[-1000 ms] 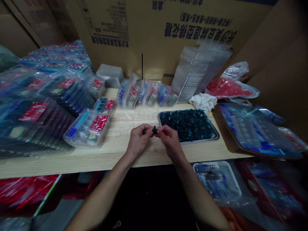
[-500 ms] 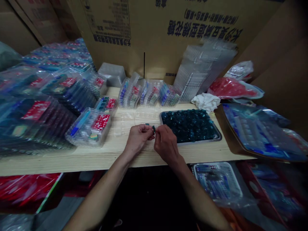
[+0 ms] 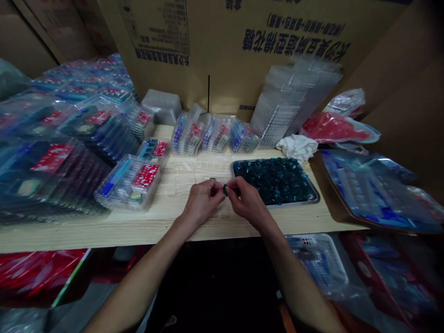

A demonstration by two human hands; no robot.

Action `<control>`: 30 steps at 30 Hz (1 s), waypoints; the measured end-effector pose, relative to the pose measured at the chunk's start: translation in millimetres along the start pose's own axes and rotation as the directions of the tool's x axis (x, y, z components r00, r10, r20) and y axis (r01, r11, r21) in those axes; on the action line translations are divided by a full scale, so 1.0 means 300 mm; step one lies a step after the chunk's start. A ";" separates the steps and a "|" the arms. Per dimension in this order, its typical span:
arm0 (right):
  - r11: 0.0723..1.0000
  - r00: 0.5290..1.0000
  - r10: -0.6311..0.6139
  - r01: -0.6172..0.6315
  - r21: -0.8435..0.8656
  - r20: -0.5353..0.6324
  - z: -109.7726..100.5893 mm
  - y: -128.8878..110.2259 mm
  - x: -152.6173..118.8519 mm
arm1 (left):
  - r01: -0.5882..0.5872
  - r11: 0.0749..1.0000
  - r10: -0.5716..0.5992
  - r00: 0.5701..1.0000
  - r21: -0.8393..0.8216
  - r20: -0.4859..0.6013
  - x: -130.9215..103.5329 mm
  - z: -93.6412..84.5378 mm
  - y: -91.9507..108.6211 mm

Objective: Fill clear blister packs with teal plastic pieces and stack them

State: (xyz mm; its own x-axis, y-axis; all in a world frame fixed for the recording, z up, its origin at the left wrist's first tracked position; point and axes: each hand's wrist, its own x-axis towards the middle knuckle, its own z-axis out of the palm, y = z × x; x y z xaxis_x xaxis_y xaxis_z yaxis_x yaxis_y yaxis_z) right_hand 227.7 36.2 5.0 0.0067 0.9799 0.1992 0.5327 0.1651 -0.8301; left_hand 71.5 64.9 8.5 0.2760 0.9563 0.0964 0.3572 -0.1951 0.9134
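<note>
Between the fingertips of both hands is a small dark green piece (image 3: 225,190), too small to make out its kind. My left hand (image 3: 204,200) is closed, its thumb and fingers pinching the piece from the left. From the other side my right hand (image 3: 247,196) pinches it too. Another dark bit (image 3: 212,179) shows at the left index finger. Beside the right hand lies a shallow tray (image 3: 314,198) heaped with dark teal, glossy pieces (image 3: 274,180). Clear plastic trays (image 3: 178,178) lie flat on the table behind my hands.
Stacks of filled clear packs (image 3: 52,171) crowd the left. Smaller filled packs (image 3: 187,134) stand along the back, near a tall stack of clear trays (image 3: 280,101) and a white cloth (image 3: 297,147). A cardboard box (image 3: 326,194) of plastic packets is at right; a white basket (image 3: 335,259) sits below.
Both hands have turned slightly, and the green piece between the fingertips has shifted a little right and down. My right hand has rolled, with its fingers now pointing more to the left.
</note>
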 end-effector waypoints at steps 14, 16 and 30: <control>0.937 0.991 0.010 0.037 -0.347 0.133 -0.013 -0.024 0.010 | 0.091 0.965 -0.095 0.995 -0.247 -0.006 -0.031 0.042 -0.010; 0.927 0.997 0.028 -0.001 -0.374 0.065 0.002 -0.024 0.006 | 0.118 0.955 -0.133 0.990 -0.271 -0.038 -0.027 0.054 -0.016; 0.902 0.989 -0.058 -0.007 -0.432 -0.136 0.078 -0.019 -0.033 | 0.132 0.991 -0.131 0.988 0.003 -0.081 -0.032 0.045 0.033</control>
State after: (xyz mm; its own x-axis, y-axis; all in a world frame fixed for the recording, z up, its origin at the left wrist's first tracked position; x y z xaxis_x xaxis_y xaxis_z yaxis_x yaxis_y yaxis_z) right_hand 205.0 28.2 -4.5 0.0912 0.9443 0.3163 0.8457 0.0942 -0.5252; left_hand 84.5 50.9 11.2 0.1533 0.9881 0.0078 0.3930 -0.0683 0.9170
